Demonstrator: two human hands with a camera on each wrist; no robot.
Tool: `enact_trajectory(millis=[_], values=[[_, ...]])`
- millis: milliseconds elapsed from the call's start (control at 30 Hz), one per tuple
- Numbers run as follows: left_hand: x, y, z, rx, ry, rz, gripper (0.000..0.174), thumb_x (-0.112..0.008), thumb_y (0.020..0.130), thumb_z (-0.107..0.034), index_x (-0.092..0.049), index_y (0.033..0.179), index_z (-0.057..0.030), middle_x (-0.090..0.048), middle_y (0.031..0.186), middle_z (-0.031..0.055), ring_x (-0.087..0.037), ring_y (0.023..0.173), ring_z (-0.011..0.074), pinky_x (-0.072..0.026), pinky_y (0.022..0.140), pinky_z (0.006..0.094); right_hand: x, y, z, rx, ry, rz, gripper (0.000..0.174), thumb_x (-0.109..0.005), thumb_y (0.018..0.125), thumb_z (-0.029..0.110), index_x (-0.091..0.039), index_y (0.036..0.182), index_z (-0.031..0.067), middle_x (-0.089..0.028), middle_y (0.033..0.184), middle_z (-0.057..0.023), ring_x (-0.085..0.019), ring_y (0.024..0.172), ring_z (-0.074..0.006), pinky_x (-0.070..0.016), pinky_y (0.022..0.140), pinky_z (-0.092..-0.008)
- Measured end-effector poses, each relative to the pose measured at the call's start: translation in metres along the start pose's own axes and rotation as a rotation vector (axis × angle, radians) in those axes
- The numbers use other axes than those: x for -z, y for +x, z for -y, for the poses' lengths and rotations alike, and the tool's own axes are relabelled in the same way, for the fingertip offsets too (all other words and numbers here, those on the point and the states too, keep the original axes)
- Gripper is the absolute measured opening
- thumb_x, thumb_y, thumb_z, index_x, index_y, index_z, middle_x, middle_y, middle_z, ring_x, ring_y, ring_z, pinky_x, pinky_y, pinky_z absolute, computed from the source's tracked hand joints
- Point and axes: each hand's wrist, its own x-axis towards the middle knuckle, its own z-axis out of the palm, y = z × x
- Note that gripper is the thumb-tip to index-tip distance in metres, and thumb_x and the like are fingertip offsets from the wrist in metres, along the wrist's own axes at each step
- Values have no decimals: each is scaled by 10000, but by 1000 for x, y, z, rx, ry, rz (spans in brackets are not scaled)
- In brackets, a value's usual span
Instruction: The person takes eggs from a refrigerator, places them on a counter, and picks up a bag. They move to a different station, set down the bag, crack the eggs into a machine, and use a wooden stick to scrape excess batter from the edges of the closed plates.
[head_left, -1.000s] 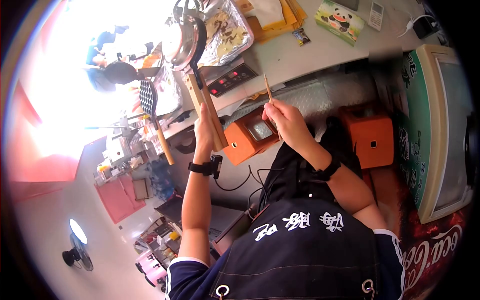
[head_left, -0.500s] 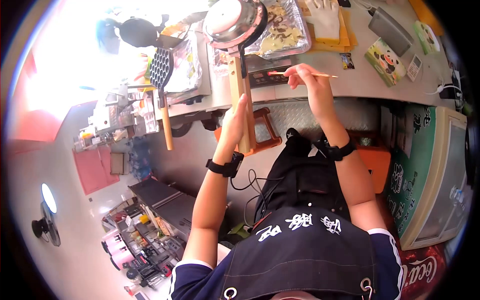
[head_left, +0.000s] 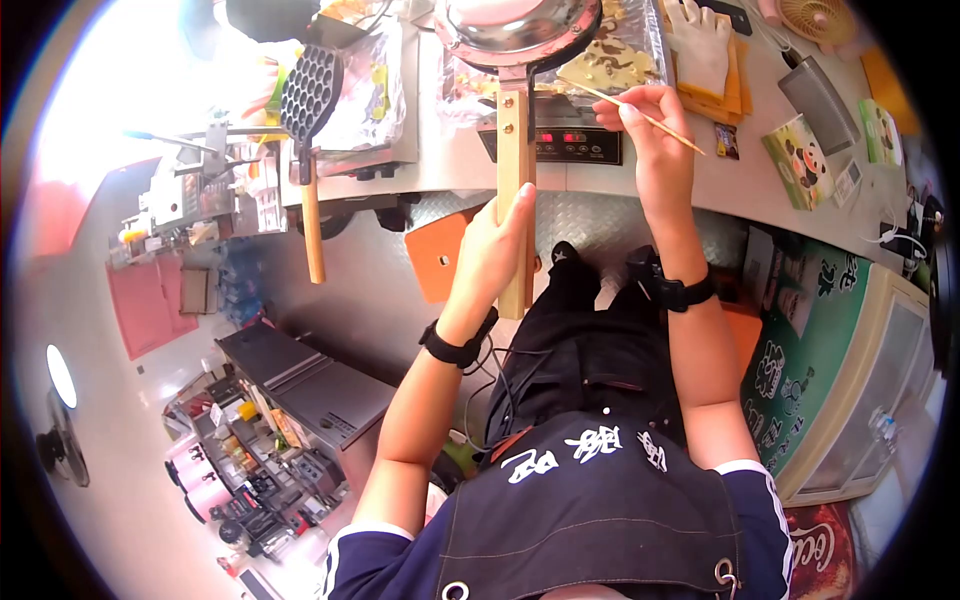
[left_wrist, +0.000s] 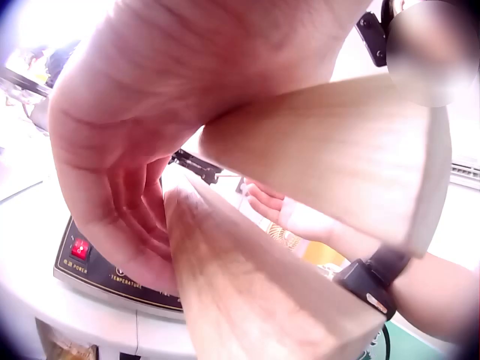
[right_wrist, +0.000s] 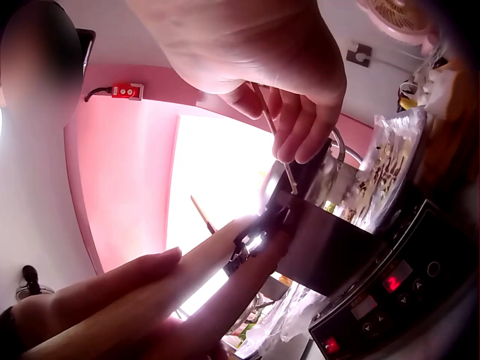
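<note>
My left hand [head_left: 490, 250] grips the paired wooden handles [head_left: 512, 165] of a round metal pan [head_left: 520, 38], thumb along their side. The left wrist view has its curled fingers [left_wrist: 142, 202] around the upper handle [left_wrist: 337, 154] and lower handle [left_wrist: 247, 285], which spread apart toward the camera. Between thumb and fingers, my right hand [head_left: 662, 165] pinches a thin wooden stick [head_left: 682, 138], to the right of the pan, above the control panel [head_left: 575, 146]. In the right wrist view the stick [right_wrist: 291, 180] points down from the right hand [right_wrist: 262, 49] near the handles' metal joint.
A foil-lined tray [head_left: 625, 55] with pale and brown pieces lies behind the right hand. Gloves [head_left: 700, 45], a small packet [head_left: 727, 141] and a panda box [head_left: 800, 160] are farther right. Left of the pan is a honeycomb-patterned pan [head_left: 311, 92] with a wooden handle.
The head view has shifted toward the counter. The right hand has moved from below the counter edge to over the panel, and its stick has tilted. The left hand still grips the handles.
</note>
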Motion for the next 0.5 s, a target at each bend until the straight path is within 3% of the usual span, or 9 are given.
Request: enact_trajectory(millis=[200, 433, 500], values=[[-3, 14, 22, -91, 46, -57, 678, -348, 998, -580, -572, 975, 59, -582, 774, 158, -581, 751, 226, -465, 721, 374, -10, 3, -4, 60, -33, -9, 49, -528, 967, 57, -533, 982, 11, -672, 948, -112, -648, 887, -153, -520, 849, -289], [-5, 16, 26, -128, 22, -72, 660, -328, 1014, -544, -567, 990, 70, -587, 792, 195, -544, 735, 266, -445, 727, 394, -15, 7, -12, 108, -87, -11, 44, -551, 959, 59, -549, 946, 17, -669, 908, -68, -634, 848, -121, -503, 788, -258], [-4, 18, 28, -136, 16, -53, 659, -327, 1014, -542, -566, 990, 72, -575, 780, 198, -540, 720, 276, -443, 719, 400, -15, 8, -13, 194, -259, 71, 41, -562, 949, 51, -551, 954, 12, -670, 867, -55, -624, 808, -106, -496, 736, -246]])
